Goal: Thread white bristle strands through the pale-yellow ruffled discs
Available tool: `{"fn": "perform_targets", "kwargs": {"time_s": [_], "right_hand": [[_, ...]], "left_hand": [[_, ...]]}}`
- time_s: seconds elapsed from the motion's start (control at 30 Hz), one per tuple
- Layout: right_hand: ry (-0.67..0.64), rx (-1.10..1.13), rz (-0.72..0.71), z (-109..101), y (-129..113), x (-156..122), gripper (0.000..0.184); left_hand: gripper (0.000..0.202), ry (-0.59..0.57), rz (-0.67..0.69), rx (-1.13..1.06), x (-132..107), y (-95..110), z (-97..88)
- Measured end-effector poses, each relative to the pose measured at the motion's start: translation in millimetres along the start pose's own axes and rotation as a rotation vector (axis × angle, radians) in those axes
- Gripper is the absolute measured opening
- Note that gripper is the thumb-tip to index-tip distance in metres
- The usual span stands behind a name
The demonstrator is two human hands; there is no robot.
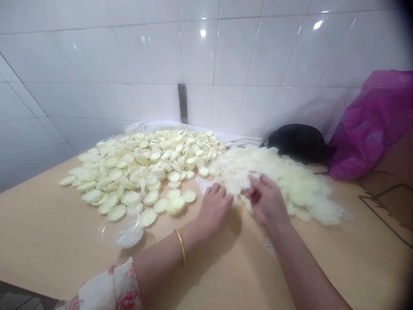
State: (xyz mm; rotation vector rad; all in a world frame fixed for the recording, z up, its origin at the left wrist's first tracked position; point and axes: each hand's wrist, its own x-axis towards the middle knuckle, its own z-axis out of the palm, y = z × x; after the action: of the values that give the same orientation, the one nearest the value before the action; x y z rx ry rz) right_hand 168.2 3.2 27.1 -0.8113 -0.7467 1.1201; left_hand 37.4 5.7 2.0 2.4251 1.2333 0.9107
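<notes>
My right hand (267,200) pinches a small pale frilled disc (253,180) between thumb and fingertips, at the near edge of a heap of thin, translucent, pale yellow-white frilled pieces (290,185). Just to its left, my left hand (216,209) is closed with its fingers curled down; what they hold, if anything, is hidden. A bit of white sheer material (204,184) shows beside its knuckles. Left of that hand spreads a large pile of pale yellow discs with scalloped edges (155,157), several lying loose at its front.
A clear round bowl (129,234) with something whitish in it stands at the front left of the wooden table (58,241). At the back right lie a black object (297,140) and a magenta plastic bag (371,125). A white tiled wall (155,56) rises behind.
</notes>
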Motion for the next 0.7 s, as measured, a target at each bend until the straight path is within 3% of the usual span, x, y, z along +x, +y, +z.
{"fn": "perform_targets", "kwargs": {"time_s": [0.1,0.23,0.33,0.4,0.47,0.6,0.7], "right_hand": [[-0.102,-0.021,0.097,1.7,5.8,-3.6,0.027],[-0.203,-0.135,0.125,8.4,12.5,-11.7,0.027],[-0.228,-0.303,0.036,12.0,14.1,-16.5,0.024],[-0.18,-0.507,-0.097,12.1,14.9,-18.4,0.021],[-0.148,-0.788,-0.329,11.3,17.6,-19.8,0.018],[-0.292,-1.388,-0.842,12.0,29.3,-23.4,0.032],[-0.398,-1.515,-0.948,14.7,37.2,-26.8,0.033]], "left_hand": [[0.012,0.039,-0.078,-0.167,-1.6,4.9,-5.0],[0.033,0.036,-0.507,-0.846,-7.3,5.2,-21.0],[0.038,-0.016,-0.638,-1.224,-8.9,4.0,-29.8],[0.032,0.036,-0.686,-1.29,-8.2,4.6,-32.4],[0.028,0.075,-0.744,-1.338,-6.5,6.3,-32.9],[0.027,0.017,-0.796,-1.521,-2.0,6.6,-30.2],[0.016,0.069,-0.827,-1.604,0.1,0.1,-27.4]]}}
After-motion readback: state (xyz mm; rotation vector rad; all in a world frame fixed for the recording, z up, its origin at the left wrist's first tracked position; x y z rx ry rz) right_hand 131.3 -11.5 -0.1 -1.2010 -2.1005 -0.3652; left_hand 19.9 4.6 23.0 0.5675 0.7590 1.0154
